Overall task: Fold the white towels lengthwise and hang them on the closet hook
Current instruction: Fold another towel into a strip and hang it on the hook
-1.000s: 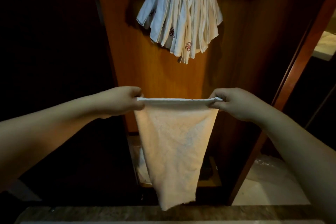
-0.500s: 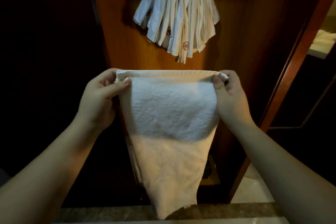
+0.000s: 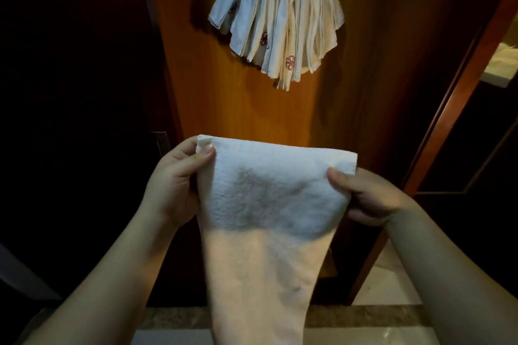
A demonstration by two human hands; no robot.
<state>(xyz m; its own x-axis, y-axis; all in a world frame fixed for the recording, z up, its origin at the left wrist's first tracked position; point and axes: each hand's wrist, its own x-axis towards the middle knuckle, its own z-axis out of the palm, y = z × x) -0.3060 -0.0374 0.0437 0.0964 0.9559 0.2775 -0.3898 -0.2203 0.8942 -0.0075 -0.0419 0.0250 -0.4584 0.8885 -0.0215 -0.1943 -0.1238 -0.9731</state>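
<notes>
We hold the white towel [image 3: 269, 204] stretched between our hands, the left hand [image 3: 176, 185] pinching its top left corner, the right hand [image 3: 370, 196] gripping the right edge a little lower; its long axis hangs straight down from them toward the bench [image 3: 364, 316]. The bundle of hung towels [image 3: 277, 17] sits above and beyond both hands, roughly centred, its hook hidden, so neither hand looks clearly nearer

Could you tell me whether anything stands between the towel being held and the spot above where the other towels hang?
Nothing visible does: only bare wooden panel separates the held towel from the hanging towels. The hook itself is hidden.
</notes>
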